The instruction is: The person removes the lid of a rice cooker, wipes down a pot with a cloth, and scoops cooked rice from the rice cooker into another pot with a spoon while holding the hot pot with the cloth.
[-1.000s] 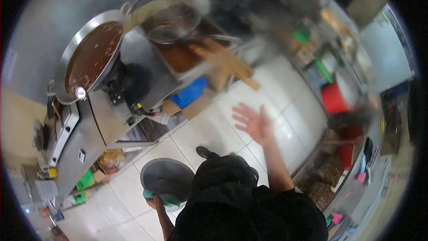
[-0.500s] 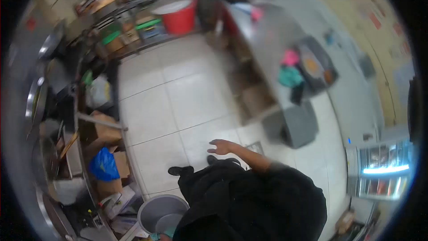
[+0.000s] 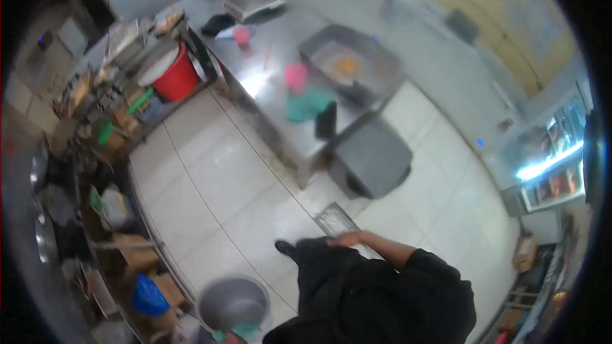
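Note:
At the bottom edge, my left hand (image 3: 234, 339) shows only in part, closed at the near rim of a round grey bucket (image 3: 203, 309), next to a green cloth (image 3: 245, 330). The bucket hangs at my left side; its inside is blurred. My right hand (image 3: 347, 239) is beside my dark trousers, fingers stretched out and holding nothing. Below that hand a floor drain grate (image 3: 336, 218) is set in the tiles.
A steel table (image 3: 255, 67) bears a green cloth (image 3: 309, 105), pink items and a grey basin (image 3: 389, 67). By its end stands a grey bin (image 3: 373, 153). Crowded shelves with a blue bag (image 3: 150, 294) line the left; a red bucket (image 3: 177, 79) stands farther back. A lit display fridge (image 3: 553, 178) is at right.
My view has turned right, and the table and grey bin now sit nearer the middle. My right hand has come back against my trousers. The bucket has stayed at my left side.

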{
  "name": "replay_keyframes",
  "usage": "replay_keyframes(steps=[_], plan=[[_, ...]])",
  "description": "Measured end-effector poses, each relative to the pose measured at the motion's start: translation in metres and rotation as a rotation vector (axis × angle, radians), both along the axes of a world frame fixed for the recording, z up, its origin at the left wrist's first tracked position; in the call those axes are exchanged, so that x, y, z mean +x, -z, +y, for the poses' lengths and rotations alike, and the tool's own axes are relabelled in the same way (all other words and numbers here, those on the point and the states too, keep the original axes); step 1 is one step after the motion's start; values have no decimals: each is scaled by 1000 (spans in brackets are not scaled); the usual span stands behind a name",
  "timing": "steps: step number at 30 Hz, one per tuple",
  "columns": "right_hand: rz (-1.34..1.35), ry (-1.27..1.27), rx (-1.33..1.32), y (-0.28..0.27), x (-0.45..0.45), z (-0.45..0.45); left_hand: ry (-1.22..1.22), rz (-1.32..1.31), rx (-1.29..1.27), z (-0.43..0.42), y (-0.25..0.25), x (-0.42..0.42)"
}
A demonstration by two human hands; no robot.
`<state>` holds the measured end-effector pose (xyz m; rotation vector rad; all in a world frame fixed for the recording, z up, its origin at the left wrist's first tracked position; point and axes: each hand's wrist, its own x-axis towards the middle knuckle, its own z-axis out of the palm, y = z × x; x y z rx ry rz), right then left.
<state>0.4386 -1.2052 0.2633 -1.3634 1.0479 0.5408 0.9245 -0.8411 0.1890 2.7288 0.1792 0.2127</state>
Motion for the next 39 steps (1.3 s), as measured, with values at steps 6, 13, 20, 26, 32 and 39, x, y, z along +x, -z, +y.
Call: replay_keyframes(steps=[6, 13, 20, 26, 32, 39], plan=[[-207, 416, -929, -187, -172, -209, -130, 23, -7, -26, -19, -104], [570, 374, -1768, -221, -287, -489, -94, 100, 4, -93, -21, -210], [917, -223, -1238, -150, -318, -579, -5, 248, 2, -146, -24, -318], [933, -204, -1111, -122, -324, -589, 0, 333, -5, -149, -26, -376], [760, -138, -1241, -131, -336, -607, -24, 364, -27, -144, -28, -407], [464, -205, -909, -118, -378, -647, -17, 396, -35, -142, -28, -435]])
